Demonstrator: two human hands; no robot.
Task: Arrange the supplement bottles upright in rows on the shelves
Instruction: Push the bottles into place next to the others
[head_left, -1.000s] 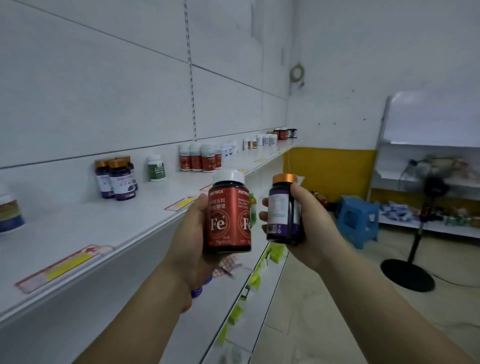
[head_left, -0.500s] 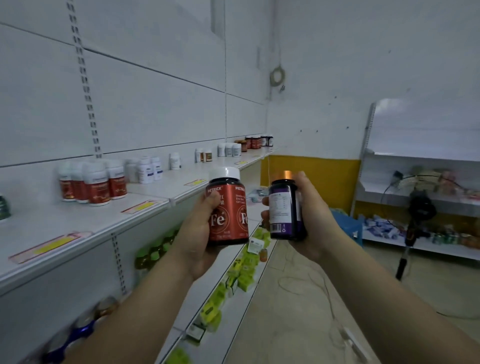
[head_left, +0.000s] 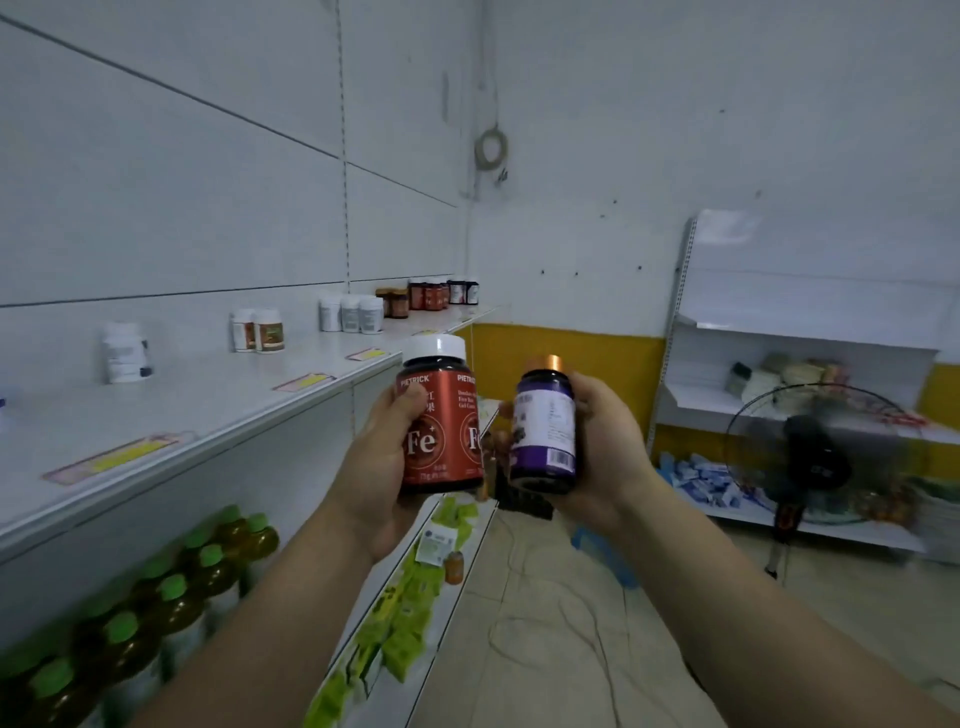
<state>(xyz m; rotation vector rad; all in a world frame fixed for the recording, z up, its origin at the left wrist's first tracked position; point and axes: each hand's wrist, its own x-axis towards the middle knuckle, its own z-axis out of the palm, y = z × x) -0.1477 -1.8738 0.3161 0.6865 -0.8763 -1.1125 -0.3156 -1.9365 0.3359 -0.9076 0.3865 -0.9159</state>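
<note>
Red-labelled plastic supplement bottle with a white screw cap and a large "Fe" mark is upright in the left hand, at about 11 o'clock from frame centre. The fingers are wrapped around its left side and back, the thumb pressed on the label front; the grip is fully closed on the bottle. Just beside it, at 1 o'clock from centre, the right hand is closed around a dark bottle with a purple and white label and a copper cap, also upright; the two bottles stand near each other without touching.

At 9 o'clock runs a long white metal shelf with yellow and pink price tags on its front edge. Standing upright on it, from near to far: a white bottle, a pair of white bottles with red-brown labels, three white-capped bottles, and dark amber and red bottles at the far end. At 7 o'clock, the lower shelf holds amber bottles with green caps.
</note>
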